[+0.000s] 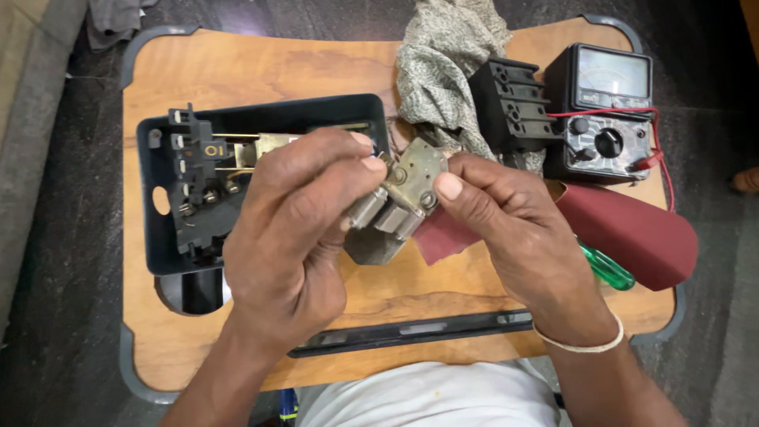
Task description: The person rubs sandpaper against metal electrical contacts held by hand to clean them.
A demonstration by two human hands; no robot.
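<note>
Both my hands hold a small metal part (pixel 403 190), a brass-coloured plate with grey blocks under it, just above the wooden table (pixel 237 71). My left hand (pixel 296 229) pinches its left end with thumb and forefinger. My right hand (pixel 506 217) grips its right edge, thumb on top. Left of my left hand lies an open dark plastic housing (pixel 158 237) with black terminal pieces and brass strips inside, partly hidden by that hand.
At the back right stand a black terminal block (pixel 510 103) and an analog multimeter (pixel 605 111) with red leads. A grey cloth (pixel 439 63) lies behind the part. Dark red sandpaper (pixel 632 233) and a green-handled screwdriver (pixel 607 269) lie right. A black strip (pixel 411 332) lies near me.
</note>
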